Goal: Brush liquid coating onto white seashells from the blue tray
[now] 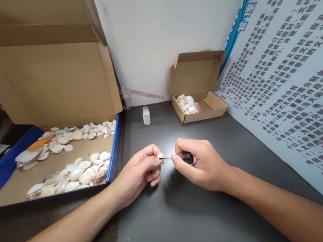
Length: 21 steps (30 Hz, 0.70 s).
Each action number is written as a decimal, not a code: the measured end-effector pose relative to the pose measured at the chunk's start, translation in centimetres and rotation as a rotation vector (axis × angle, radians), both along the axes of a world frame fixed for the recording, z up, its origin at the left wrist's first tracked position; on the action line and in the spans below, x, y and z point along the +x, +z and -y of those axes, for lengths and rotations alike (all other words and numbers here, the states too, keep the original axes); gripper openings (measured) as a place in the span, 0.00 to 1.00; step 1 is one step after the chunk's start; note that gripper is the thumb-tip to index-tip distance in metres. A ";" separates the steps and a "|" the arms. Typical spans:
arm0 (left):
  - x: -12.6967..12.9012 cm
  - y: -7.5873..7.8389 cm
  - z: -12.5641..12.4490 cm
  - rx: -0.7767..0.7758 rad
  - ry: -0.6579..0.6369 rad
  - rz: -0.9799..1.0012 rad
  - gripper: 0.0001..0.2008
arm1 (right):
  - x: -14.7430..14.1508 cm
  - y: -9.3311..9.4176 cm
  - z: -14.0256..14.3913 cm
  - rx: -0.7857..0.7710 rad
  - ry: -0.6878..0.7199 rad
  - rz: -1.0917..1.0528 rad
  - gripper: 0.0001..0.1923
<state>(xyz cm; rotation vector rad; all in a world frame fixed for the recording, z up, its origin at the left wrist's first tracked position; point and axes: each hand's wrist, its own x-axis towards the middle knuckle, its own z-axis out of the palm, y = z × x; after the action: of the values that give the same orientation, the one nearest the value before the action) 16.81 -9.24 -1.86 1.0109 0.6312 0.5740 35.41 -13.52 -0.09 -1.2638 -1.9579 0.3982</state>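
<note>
Shell (161, 156): one, pinched in my left hand (139, 174) above the tabletop (177, 217). My right hand (201, 164) grasps one brush (186, 157), tip touching it. Beyond: one bottle (146, 115), two boxes of shells, large (61, 154) left, small (200, 104) right.

Even, soft indoor light, faint shadows, sharp centre, wide-angle bending at edges.
</note>
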 end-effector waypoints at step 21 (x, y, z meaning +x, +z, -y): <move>0.1 0.3 0.1 -0.005 -0.002 0.002 0.05 | 0.1 0.1 -0.1 -0.001 -0.017 -0.024 0.12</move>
<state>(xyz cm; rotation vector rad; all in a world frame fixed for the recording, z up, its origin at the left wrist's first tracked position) 16.88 -9.30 -1.53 1.0058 0.6297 0.5714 35.49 -13.47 0.00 -1.2700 -1.9262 0.4046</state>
